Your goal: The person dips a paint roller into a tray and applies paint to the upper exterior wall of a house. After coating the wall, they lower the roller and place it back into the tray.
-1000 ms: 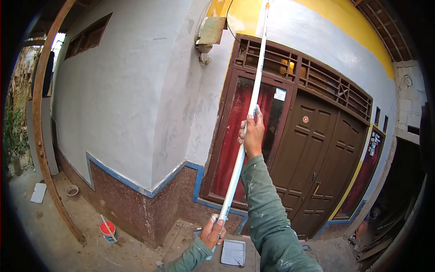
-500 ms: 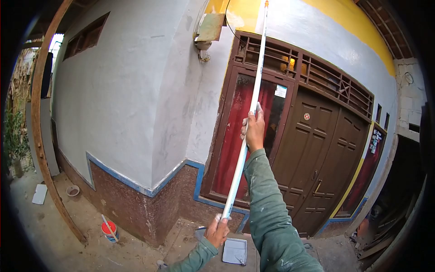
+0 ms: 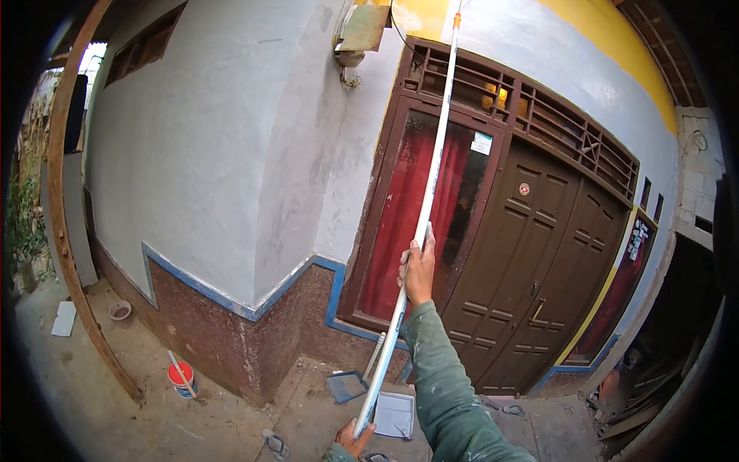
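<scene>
A long white extension pole (image 3: pixel 433 179) slants up in front of me, with an orange collar near its top. Whatever is fixed to its far end lies beyond the upper edge of the view. My right hand (image 3: pixel 418 269) is wrapped round the middle of the pole, in front of the red-curtained window (image 3: pixel 400 208). Lower down, near the bottom edge, my left hand (image 3: pixel 354 440) grips the pole's lower part. Beside the left hand, a pale paint tray (image 3: pixel 395 416) rests on the ground. A blue slotted tray (image 3: pixel 346 386) lies behind it.
A red-topped bucket (image 3: pixel 182 379) with a stick across it stands by the wall base. A wooden post (image 3: pixel 60 192) leans at left. Sandals (image 3: pixel 275 444) lie on the floor. Brown double doors (image 3: pixel 531 254) stand at right, and a metal box (image 3: pixel 363 29) juts from the wall.
Both hands and the pole have come down and slightly left, the left hand reaching the bottom edge. More of the pole's orange collar shows. The view has shifted a little.
</scene>
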`<state>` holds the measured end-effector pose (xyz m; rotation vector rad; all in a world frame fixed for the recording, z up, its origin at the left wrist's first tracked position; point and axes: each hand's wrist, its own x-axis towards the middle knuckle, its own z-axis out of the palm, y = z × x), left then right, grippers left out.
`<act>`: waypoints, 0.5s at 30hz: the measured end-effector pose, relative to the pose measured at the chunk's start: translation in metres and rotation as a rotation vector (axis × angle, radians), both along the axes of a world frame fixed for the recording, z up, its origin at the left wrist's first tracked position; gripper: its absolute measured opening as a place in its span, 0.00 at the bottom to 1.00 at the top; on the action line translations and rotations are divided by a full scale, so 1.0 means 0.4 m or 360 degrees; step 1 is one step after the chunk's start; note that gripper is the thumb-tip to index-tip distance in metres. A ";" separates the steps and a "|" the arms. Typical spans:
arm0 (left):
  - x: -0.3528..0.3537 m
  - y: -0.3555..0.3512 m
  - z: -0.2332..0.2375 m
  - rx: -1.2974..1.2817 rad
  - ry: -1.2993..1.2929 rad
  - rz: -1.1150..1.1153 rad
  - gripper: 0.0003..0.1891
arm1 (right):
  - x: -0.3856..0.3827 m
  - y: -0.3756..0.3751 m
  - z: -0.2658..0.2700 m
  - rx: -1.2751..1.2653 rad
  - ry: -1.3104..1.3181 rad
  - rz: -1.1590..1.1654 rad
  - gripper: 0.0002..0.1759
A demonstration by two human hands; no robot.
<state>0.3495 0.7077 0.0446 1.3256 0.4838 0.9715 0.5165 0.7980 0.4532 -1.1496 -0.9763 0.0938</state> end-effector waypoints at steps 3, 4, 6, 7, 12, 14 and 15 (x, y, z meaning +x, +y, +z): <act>-0.024 -0.006 -0.084 0.0125 0.0166 -0.0085 0.21 | 0.001 -0.003 -0.063 -0.0026 0.0021 -0.0019 0.32; -0.053 -0.031 -0.062 -0.0087 0.0300 -0.0184 0.21 | 0.000 -0.004 -0.086 -0.0024 0.0038 -0.0014 0.32; -0.076 -0.051 -0.072 -0.0312 0.0438 -0.0295 0.20 | -0.001 -0.010 -0.132 -0.0066 0.0051 -0.0042 0.32; -0.084 -0.060 -0.113 -0.0323 0.0474 -0.0353 0.20 | 0.002 -0.012 -0.159 -0.0088 0.0055 -0.0041 0.33; -0.047 -0.108 -0.493 0.0274 0.0567 0.0112 0.20 | -0.004 -0.022 -0.284 -0.0170 0.0049 -0.0124 0.34; -0.101 -0.125 -0.402 -0.0184 0.1180 -0.0028 0.22 | -0.018 -0.035 -0.320 -0.0189 0.0039 -0.0120 0.34; -0.130 -0.133 -0.337 -0.0188 0.1185 -0.0037 0.22 | -0.023 -0.038 -0.341 -0.0187 0.0012 -0.0160 0.34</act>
